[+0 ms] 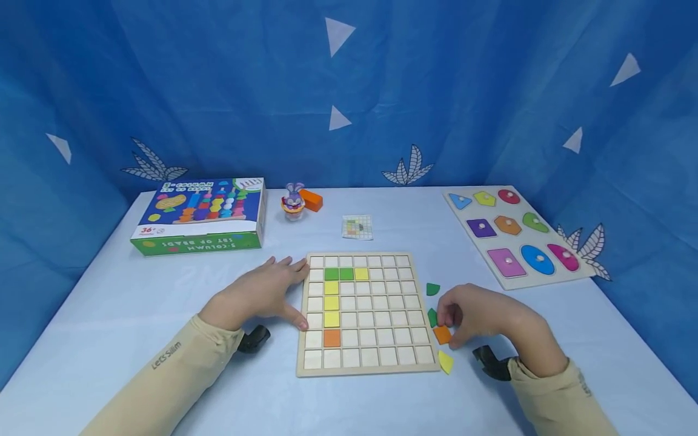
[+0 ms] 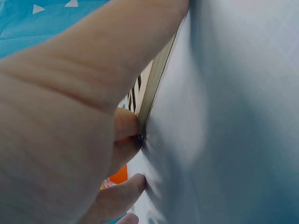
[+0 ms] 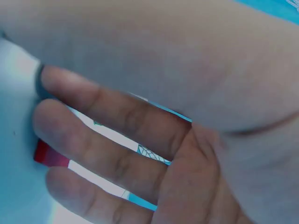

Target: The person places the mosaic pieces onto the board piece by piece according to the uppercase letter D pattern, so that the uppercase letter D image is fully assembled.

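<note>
A wooden grid board (image 1: 357, 370) lies on the table. Green tiles (image 1: 331, 274), yellow tiles (image 1: 331, 303) and one orange tile (image 1: 331, 338) sit in its squares. My left hand (image 1: 262, 290) is spread at the board's left edge, thumb and fingers touching the rim; the left wrist view shows the fingertips against the board's side (image 2: 154, 86). Right of the board, my right hand (image 1: 482, 312) is over a loose orange square tile (image 1: 442, 335), its thumb and index finger at the tile's edges. In the right wrist view the other fingers (image 3: 88, 140) extend loosely, and the tile is hidden.
Loose green pieces (image 1: 432, 289) and a yellow piece (image 1: 445, 361) lie along the board's right edge. Behind it are a small pattern card (image 1: 357, 227), a rabbit figure (image 1: 293, 201) and an orange block (image 1: 312, 200). A bead-set box (image 1: 202, 215) stands back left, a shape-puzzle board (image 1: 518, 236) right.
</note>
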`<state>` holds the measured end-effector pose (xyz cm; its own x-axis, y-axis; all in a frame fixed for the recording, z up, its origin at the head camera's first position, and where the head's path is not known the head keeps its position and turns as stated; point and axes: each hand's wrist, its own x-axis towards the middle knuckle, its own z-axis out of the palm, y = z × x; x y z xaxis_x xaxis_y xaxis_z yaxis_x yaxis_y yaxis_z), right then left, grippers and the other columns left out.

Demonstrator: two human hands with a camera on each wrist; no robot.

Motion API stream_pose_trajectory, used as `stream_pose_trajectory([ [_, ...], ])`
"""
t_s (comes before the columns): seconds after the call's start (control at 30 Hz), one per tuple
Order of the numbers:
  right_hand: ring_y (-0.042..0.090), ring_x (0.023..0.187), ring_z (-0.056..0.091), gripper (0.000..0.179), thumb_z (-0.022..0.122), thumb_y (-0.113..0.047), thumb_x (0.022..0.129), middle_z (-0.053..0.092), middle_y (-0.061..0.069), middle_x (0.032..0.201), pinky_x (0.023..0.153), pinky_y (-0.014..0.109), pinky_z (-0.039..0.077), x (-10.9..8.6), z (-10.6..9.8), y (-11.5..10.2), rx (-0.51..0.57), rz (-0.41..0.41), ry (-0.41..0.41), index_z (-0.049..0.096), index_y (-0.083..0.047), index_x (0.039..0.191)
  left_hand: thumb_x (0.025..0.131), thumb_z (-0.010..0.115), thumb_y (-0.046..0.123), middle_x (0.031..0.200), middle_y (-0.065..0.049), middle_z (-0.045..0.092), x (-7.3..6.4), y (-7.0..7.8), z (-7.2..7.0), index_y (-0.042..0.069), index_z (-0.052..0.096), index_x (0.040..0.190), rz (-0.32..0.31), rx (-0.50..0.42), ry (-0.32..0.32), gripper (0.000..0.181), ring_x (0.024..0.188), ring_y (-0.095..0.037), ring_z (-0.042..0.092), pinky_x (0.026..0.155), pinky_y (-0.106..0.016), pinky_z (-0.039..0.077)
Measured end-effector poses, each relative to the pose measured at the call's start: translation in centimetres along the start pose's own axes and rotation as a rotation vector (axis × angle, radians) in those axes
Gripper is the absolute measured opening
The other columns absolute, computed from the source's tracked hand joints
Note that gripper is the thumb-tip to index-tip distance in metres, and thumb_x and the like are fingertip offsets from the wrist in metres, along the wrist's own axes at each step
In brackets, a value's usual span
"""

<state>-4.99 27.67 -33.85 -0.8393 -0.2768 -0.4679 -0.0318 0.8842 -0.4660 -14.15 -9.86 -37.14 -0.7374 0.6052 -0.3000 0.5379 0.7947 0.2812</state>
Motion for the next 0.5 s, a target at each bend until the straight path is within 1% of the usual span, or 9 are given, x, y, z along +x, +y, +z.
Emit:
stream_pose_trajectory([
  [0.13, 0.018, 0.077, 0.056, 0.032, 0.095, -0.008, 0.065, 0.061, -0.002, 0.078, 0.069, 0.031, 0.055, 0.22, 0.33, -0.38, -0.008, 0.023, 0.012, 0.068, -0.017, 0.08, 0.056, 0.078, 0.077, 0.162, -0.009, 0.031, -0.08, -0.07, 0.02, 0.007, 0.04, 0.155, 0.002, 0.001, 0.0, 0.127, 0.15, -0.038, 0.021, 0.122, -0.055, 0.013],
  [0.3, 0.018, 0.076, 0.056, 0.032, 0.094, -0.006, 0.065, 0.061, -0.001, 0.077, 0.069, 0.032, 0.054, 0.58, 0.37, -0.73, -0.021, 0.048, 0.004, 0.067, -0.016, 0.078, 0.057, 0.078, 0.076, 0.162, -0.009, 0.031, -0.05, -0.03, 0.02, 0.006, 0.04, 0.155, 0.004, 0.005, -0.005, 0.126, 0.15, -0.038, 0.02, 0.122, -0.054, 0.012],
  [0.5, 0.018, 0.073, 0.056, 0.031, 0.093, -0.008, 0.066, 0.06, 0.0, 0.074, 0.064, 0.033, 0.053, 0.8, 0.34, -0.65, -0.042, 0.039, 0.0, 0.065, -0.015, 0.075, 0.058, 0.079, 0.075, 0.162, -0.01, 0.031, -0.12, 0.0, 0.01, 0.006, 0.04, 0.154, 0.004, 0.008, -0.003, 0.125, 0.15, -0.038, 0.021, 0.122, -0.053, 0.012],
])
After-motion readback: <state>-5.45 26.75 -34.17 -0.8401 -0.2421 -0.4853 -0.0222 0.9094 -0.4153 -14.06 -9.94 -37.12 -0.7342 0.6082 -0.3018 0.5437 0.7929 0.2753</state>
